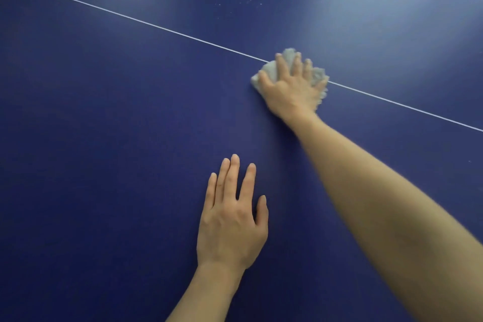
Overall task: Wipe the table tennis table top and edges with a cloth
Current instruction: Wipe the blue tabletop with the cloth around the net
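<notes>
The dark blue table tennis table top [104,138] fills the whole view. A thin white line [146,24] crosses it from upper left to lower right. My right hand [290,86] lies flat on a crumpled pale grey cloth [269,70], fingers spread, pressing it onto the table right on the white line. The right arm is stretched far out. My left hand [232,217] rests palm down on the bare table nearer to me, fingers straight, holding nothing.
Pale light glare shows on the far part of the table [392,2]. A few small white specks [243,2] lie on the surface beyond the line. No table edge is in view.
</notes>
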